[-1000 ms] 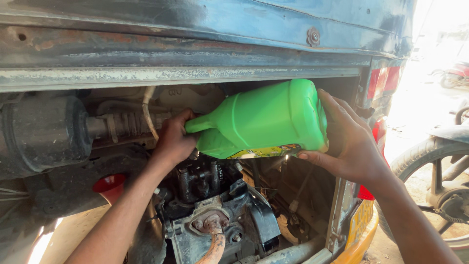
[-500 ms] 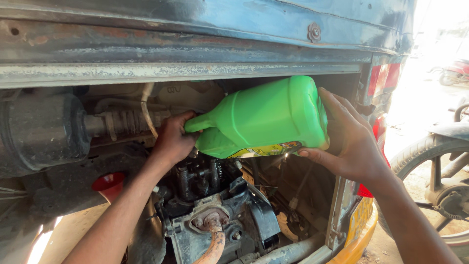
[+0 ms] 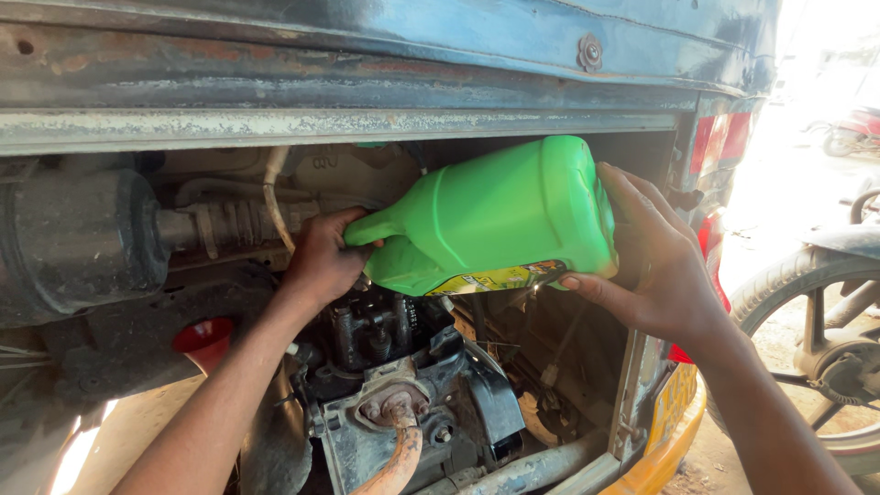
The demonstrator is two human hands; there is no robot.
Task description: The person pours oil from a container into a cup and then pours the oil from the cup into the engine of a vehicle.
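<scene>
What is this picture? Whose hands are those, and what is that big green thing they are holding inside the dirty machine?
The picture comes from a camera worn on a person's head, so you see what that person sees looking down at their own two hands. They are working at an open compartment at the back of a small vehicle with worn blue paint. Inside sits the engine, dark and greasy, with a rusty pipe at the front. Both hands hold a green jug, tipped on its side with its spout pointing left and down toward the engine. The left hand wraps around the spout end, and the right hand supports the bottom end. A red funnel sits lower left. On the right you can see a motorbike wheel.
</scene>
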